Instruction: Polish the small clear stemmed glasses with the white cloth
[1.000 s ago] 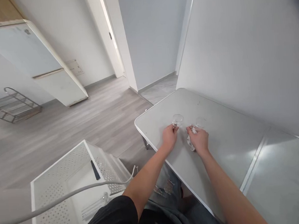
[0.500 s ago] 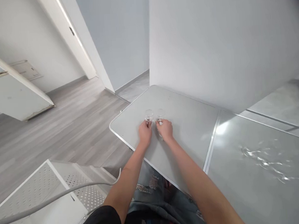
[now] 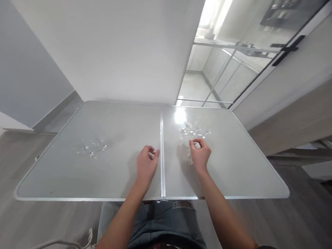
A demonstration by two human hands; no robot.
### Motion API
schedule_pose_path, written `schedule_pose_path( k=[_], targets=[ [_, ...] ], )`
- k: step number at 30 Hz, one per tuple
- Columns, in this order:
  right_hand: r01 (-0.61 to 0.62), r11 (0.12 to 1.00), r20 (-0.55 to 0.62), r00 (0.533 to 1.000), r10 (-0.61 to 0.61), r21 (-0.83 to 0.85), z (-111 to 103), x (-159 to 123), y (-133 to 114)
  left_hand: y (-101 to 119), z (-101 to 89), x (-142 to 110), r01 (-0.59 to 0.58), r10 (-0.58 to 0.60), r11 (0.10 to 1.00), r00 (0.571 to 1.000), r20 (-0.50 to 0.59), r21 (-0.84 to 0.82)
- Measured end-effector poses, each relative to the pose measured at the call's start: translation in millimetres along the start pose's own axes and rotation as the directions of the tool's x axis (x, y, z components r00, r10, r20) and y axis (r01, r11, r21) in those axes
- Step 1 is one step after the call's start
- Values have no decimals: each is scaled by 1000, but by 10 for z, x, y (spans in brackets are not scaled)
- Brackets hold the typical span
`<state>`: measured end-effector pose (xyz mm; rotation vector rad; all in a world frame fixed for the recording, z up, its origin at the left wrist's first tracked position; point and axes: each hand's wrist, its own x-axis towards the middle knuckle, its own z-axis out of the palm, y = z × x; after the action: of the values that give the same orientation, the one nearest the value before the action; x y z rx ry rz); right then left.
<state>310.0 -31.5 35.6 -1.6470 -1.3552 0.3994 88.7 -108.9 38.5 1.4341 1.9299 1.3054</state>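
Note:
My left hand [image 3: 148, 161] hovers over the table just left of its centre seam, fingers loosely curled, thumb and fingertips apart, with nothing visible between them. My right hand [image 3: 200, 154] is closed around a small white object [image 3: 197, 145] whose kind I cannot make out. It is close to a cluster of small clear glasses [image 3: 193, 132] on the table's right half. Clear glass also shows beside the right thumb; whether the hand touches it I cannot tell. Another group of small clear glasses [image 3: 90, 148] is on the left half; their outlines are faint.
The grey table [image 3: 120, 124] has a pale metal rim and a metal seam [image 3: 161, 155] down the middle. A white wall [image 3: 115, 56] borders its far side. Glass door panels [image 3: 216, 71] are at the back right. A pale hose [image 3: 49, 244] runs low on the left.
The view has swung right. Both hands were at glasses on the left half; the left has let go and both have moved right, the right hand to the other cluster. The white object stays in it.

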Motion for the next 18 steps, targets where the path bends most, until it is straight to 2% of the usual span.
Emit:
schedule_pose_path(
  k=[1, 3, 6, 8, 10, 13, 15, 18],
  targets=[
    [-46, 999, -64, 997, 44, -28, -102, 179, 176, 112, 251, 91, -36, 38, 999, 997, 68, -28],
    [-151, 984, -99, 985, 142, -91, -225, 523, 474, 292, 725, 319, -74, 81, 996, 986, 147, -55],
    [-251, 951, -34, 968, 248, -179, -275, 939, 765, 457, 1303, 676, -72, 77, 997, 979, 188, -36],
    [-258, 944, 49, 961, 273, -206, -259, 1117, 862, 508, 1582, 852, -66, 68, 998, 977, 201, -16],
    [-250, 942, 112, 954, 279, -224, -227, 1217, 905, 526, 1783, 957, -77, 79, 997, 969, 234, -21],
    [-248, 929, 122, 949, 289, -273, -172, 1274, 922, 528, 1978, 1010, -109, 127, 990, 964, 234, -88],
    [-237, 922, 111, 953, 282, -307, -146, 1278, 927, 539, 2055, 1007, -93, 121, 986, 969, 216, -139],
    [-200, 927, 102, 965, 243, -318, -165, 1248, 957, 570, 2050, 979, -20, 71, 982, 962, 264, -190]
  ],
)
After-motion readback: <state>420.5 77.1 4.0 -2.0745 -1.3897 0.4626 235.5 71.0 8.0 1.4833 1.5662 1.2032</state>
